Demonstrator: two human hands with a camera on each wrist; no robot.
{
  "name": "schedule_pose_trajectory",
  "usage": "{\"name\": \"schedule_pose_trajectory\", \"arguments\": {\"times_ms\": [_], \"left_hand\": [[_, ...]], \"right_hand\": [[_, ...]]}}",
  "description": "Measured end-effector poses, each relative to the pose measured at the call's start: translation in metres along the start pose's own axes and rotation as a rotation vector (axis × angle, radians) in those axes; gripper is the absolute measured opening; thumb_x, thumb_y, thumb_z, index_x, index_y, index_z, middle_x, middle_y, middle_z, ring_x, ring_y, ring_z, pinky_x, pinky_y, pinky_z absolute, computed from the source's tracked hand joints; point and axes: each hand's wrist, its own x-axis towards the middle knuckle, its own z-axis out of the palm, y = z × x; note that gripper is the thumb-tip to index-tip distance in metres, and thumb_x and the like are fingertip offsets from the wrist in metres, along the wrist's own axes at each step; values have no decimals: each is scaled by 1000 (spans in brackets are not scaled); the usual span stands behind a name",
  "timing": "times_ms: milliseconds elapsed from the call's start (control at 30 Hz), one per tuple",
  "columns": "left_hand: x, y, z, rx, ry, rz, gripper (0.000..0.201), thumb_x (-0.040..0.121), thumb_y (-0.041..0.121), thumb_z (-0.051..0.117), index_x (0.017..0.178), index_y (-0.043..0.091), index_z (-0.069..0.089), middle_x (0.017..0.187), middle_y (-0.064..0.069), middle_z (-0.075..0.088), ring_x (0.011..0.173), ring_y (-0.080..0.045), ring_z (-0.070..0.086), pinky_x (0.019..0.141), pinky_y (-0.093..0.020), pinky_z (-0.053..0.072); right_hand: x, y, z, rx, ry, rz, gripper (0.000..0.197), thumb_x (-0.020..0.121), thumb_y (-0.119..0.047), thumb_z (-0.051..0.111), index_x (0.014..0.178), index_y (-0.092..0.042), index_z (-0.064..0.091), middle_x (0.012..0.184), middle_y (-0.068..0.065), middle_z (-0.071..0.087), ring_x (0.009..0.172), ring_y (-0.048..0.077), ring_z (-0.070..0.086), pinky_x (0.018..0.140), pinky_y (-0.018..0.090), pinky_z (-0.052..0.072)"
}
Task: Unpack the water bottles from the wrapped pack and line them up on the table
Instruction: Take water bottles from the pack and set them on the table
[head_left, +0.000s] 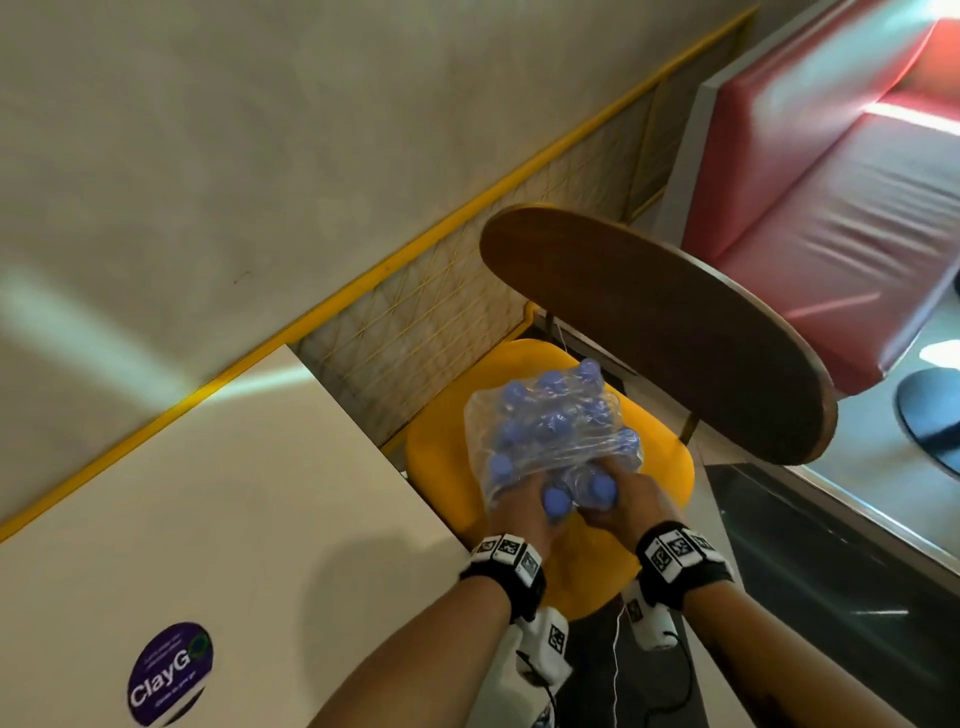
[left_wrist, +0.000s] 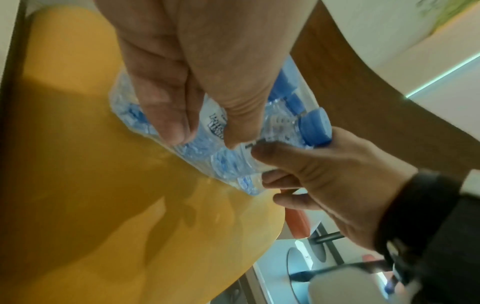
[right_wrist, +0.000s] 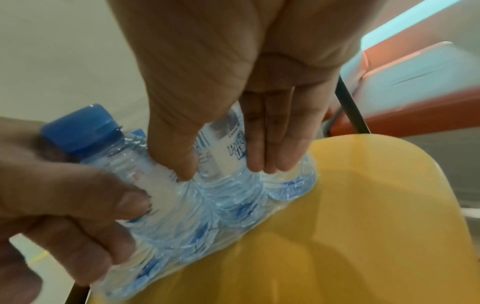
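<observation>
A pack of water bottles (head_left: 550, 421) with blue caps, wrapped in clear plastic, lies on a yellow chair seat (head_left: 667, 470). At its near end two caps stick out bare. My left hand (head_left: 524, 501) grips the left bottle (head_left: 556, 501) there. My right hand (head_left: 623, 493) grips the bottle (head_left: 602, 488) beside it. In the left wrist view my left hand (left_wrist: 205, 135) wraps a labelled bottle (left_wrist: 214, 125), thumb on one side and fingers on the other. The right wrist view has my right hand (right_wrist: 223, 166) clasping a labelled bottle (right_wrist: 226, 148). The white table (head_left: 208, 493) is to the left.
The chair's brown wooden back (head_left: 649, 322) rises just beyond the pack. A round purple sticker (head_left: 169, 673) sits on the table's near part. A yellow-railed mesh partition (head_left: 415, 312) runs behind the table. A red sofa (head_left: 831, 208) stands at the right.
</observation>
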Motion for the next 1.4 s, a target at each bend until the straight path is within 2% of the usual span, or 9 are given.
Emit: {"name": "schedule_pose_trajectory", "arguments": {"times_ms": [133, 267, 433, 633, 767, 1000, 1133, 1300, 1400], "left_hand": [[-27, -19, -34, -76, -124, 25, 59, 80, 54, 78, 131, 42, 52, 120, 6, 68, 106, -20, 67, 86, -35, 55], [-74, -74, -84, -25, -38, 14, 67, 64, 74, 73, 120, 41, 60, 104, 12, 75, 92, -13, 71, 81, -34, 59], [-154, -202, -148, 22, 129, -190, 72, 58, 64, 76, 123, 36, 63, 110, 8, 57, 97, -16, 64, 87, -32, 53], [-283, -362, -207, -71, 214, -497, 30, 67, 55, 79, 92, 40, 73, 92, 18, 74, 87, 0, 69, 85, -29, 58], [-357, -438, -227, -116, 376, -664, 54, 60, 55, 87, 107, 33, 70, 104, 10, 70, 98, -15, 69, 88, -30, 53], [-425, -494, -239, -169, 457, -742, 79, 65, 37, 96, 134, 20, 61, 127, -2, 64, 118, -24, 62, 103, -32, 47], [-433, -516, -236, -179, 461, -725, 66, 59, 52, 92, 117, 32, 66, 113, 7, 67, 105, -18, 67, 98, -34, 53], [-428, -513, -248, -89, 360, -670, 38, 67, 45, 83, 97, 28, 67, 98, 5, 68, 91, -21, 67, 85, -32, 55], [-431, -520, -250, -54, 365, -638, 39, 70, 41, 81, 102, 27, 65, 103, 2, 70, 96, -25, 68, 88, -36, 56]], "right_hand": [[-27, -3, 2, 41, 75, -107, 65, 62, -41, 79, 119, -49, 47, 106, -13, 66, 94, 12, 64, 81, 38, 56], [-56, -34, 25, -14, 98, -321, 72, 57, -39, 81, 122, -41, 53, 120, -10, 56, 109, 16, 55, 90, 42, 51], [-77, -121, 93, -58, -160, -473, 66, 64, -48, 83, 122, -37, 53, 113, -18, 48, 100, 2, 53, 85, 11, 39], [-98, -252, 210, -58, -437, -687, 65, 60, -43, 82, 118, -26, 60, 110, -11, 56, 99, 10, 59, 95, 29, 48], [-122, -334, 292, -105, -554, -766, 57, 58, -39, 83, 110, -28, 61, 104, -6, 60, 94, 15, 60, 89, 31, 50], [-167, -422, 414, -309, -646, -843, 55, 59, -37, 85, 108, -28, 59, 108, -3, 62, 99, 18, 58, 95, 36, 49], [-186, -445, 457, -367, -622, -886, 47, 59, -43, 82, 96, -32, 54, 95, -8, 56, 84, 15, 56, 78, 29, 48], [-200, -462, 478, -356, -582, -905, 50, 59, -34, 84, 100, -25, 56, 98, -3, 57, 86, 20, 60, 79, 33, 52], [-200, -466, 483, -380, -575, -904, 50, 57, -36, 84, 96, -28, 54, 94, -6, 54, 83, 17, 58, 77, 31, 51]]}}
